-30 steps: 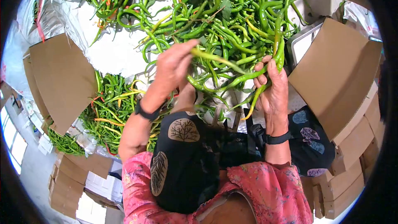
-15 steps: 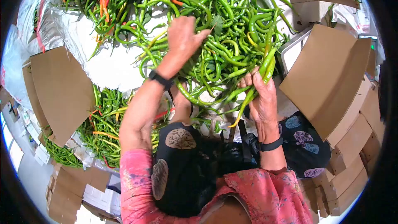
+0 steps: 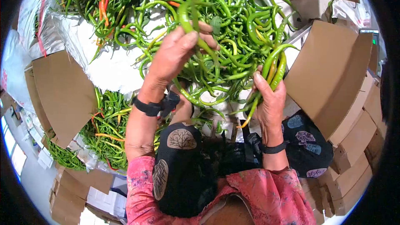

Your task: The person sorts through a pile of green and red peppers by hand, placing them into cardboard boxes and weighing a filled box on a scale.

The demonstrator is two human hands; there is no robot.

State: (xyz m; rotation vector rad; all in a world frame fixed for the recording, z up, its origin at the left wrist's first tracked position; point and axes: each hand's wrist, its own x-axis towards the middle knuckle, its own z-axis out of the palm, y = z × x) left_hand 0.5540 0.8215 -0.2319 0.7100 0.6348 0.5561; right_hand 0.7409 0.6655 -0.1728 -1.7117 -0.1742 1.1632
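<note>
My left hand (image 3: 177, 52) is closed around a long green chili pepper (image 3: 186, 21), lifted just above the pile and slightly blurred. My right hand (image 3: 270, 100) grips a small bunch of chili peppers (image 3: 273, 68), green with some yellowing, whose ends stick out above and below the fist. Beneath and beyond both hands spreads a big heap of green chili peppers (image 3: 233, 29) on white sheeting (image 3: 110, 68). A few red peppers (image 3: 105, 4) lie among those at the upper left.
Cardboard boxes stand on both sides, one with a raised flap at the left (image 3: 62, 96) and one at the right (image 3: 329, 75). A second pepper pile (image 3: 110, 129) lies lower left, by my knee. A scale with a lit display (image 3: 374, 37) is partly visible far right.
My left hand has turned over and now holds up a green chili pepper from the heap. My right hand, with its bunch, has shifted slightly right and down.
</note>
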